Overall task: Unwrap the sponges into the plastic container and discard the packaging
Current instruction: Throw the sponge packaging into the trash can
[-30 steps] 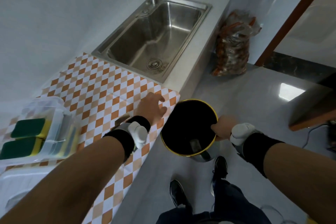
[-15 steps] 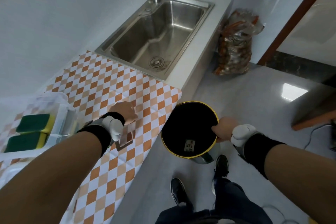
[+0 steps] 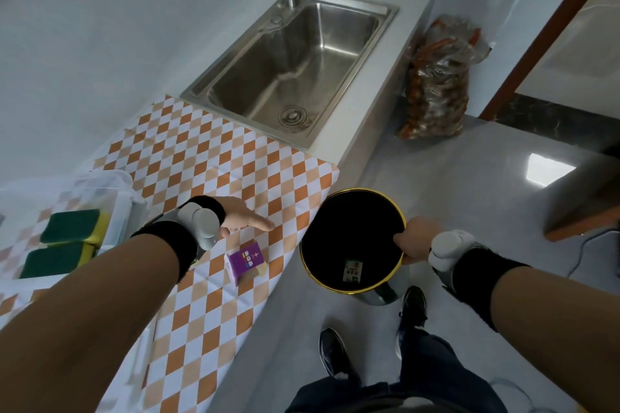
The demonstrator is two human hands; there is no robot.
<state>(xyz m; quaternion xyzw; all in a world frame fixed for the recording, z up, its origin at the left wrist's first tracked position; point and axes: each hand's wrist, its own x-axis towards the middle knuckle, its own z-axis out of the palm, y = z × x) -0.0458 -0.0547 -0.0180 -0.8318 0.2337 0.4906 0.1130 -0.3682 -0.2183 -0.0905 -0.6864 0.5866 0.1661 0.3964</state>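
A checkered counter mat anchors the view. At its left edge, a clear plastic container holds green-and-yellow sponges. Off its right edge, the right hand grips a black bin's rim. On the mat, the left hand hovers loosely open beside purple packaging

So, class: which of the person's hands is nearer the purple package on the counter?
Left. The left hand hovers just above and behind the purple package, not touching it. The right hand is farther off, gripping the bin rim beyond the counter edge.
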